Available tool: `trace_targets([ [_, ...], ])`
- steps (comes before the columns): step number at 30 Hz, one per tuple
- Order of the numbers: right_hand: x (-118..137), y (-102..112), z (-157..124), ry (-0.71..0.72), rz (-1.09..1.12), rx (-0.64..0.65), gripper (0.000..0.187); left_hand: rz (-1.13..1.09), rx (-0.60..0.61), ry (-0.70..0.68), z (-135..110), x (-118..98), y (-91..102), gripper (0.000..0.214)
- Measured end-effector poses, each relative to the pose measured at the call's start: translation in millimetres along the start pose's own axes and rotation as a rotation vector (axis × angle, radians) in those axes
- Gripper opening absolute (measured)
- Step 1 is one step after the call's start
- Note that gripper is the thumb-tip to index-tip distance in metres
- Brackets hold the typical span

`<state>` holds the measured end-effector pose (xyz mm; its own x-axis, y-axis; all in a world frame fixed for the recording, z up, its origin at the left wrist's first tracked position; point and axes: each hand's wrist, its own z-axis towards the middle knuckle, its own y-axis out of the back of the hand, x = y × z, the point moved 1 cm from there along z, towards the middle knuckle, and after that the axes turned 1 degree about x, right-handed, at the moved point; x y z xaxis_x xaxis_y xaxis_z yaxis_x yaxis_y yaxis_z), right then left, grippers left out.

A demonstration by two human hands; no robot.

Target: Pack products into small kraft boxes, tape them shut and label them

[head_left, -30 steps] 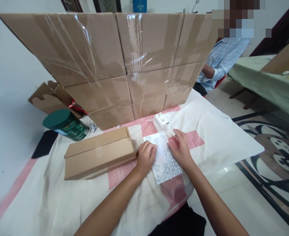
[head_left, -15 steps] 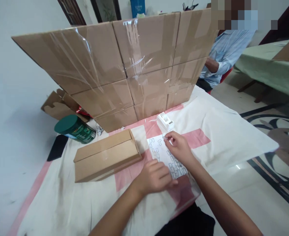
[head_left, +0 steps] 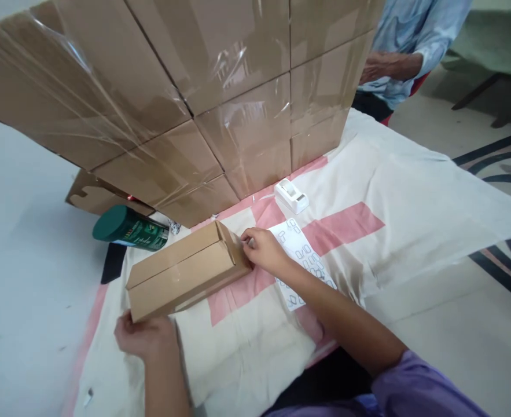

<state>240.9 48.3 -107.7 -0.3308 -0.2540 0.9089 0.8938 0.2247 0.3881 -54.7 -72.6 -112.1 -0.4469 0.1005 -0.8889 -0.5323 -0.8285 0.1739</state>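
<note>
A long closed cardboard box [head_left: 181,269] lies at an angle on the cloth-covered table. My left hand [head_left: 144,336] is at its near left corner, fingers curled against the lower edge. At the box's right end, my right hand [head_left: 264,249] is closed in a pinch close to the end face; a small pale bit shows at the fingertips, too small to name. Partly under my right forearm is a white paper sheet [head_left: 301,255] with small drawn rectangles. Beyond it stands a white tape dispenser [head_left: 291,196].
A tall wall of taped cardboard [head_left: 250,133] rises behind the table. To the left are a green tub [head_left: 129,227], a black flat object [head_left: 113,262] and an open carton [head_left: 103,194]. Another person's hands [head_left: 385,66] show at the upper right.
My right hand has moved left from the paper to the box's right end. My left hand has gone left from beside the paper to the box's near corner. The view has tipped downward.
</note>
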Motion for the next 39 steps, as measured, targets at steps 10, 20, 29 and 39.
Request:
trace_targets([
  [10,10,0,-1,0.115,0.006,0.049,0.020,-0.385,-0.050,0.174,-26,-13,-31.8,0.062],
  [20,9,6,-6,0.171,-0.031,0.073,0.018,-0.295,0.090,0.150,-34,-10,-37.2,0.066],
  [29,2,0,-2,0.292,0.001,0.103,0.021,-0.382,0.120,0.214,-35,-5,-37.0,0.063],
  [39,2,8,-6,0.086,0.077,0.027,0.015,-0.352,0.210,0.200,-33,-5,-37.0,0.059],
])
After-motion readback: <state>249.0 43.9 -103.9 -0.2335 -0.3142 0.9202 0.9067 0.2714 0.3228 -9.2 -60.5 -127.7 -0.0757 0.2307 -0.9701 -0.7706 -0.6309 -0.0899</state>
